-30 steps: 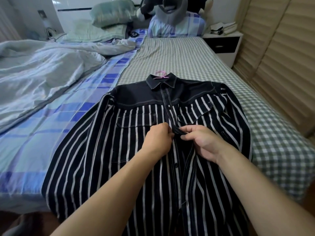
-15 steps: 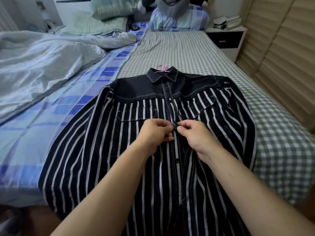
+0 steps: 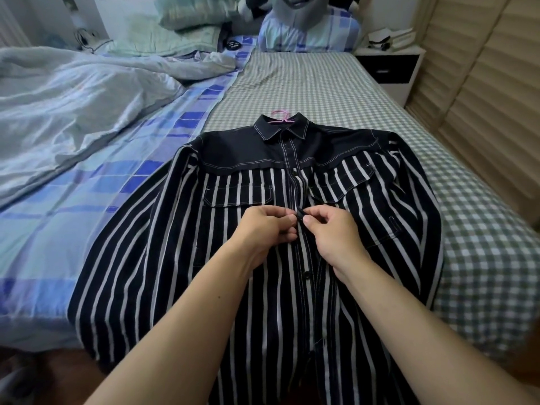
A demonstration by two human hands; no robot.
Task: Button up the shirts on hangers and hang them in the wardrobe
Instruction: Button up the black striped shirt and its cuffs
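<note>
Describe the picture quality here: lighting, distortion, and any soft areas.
Head view: dim, flat indoor light with no glare; wide-angle bending curves the slatted wall and bed edge; the striped shirt and both hands, left hand and right hand, look sharp; the corners and far pillows are softer.

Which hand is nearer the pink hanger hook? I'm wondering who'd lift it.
Left, narrowly. The left hand sits below the pink hanger hook, slightly leftward; the right hand is below and further rightward. Both pinch the striped shirt placket.
</note>
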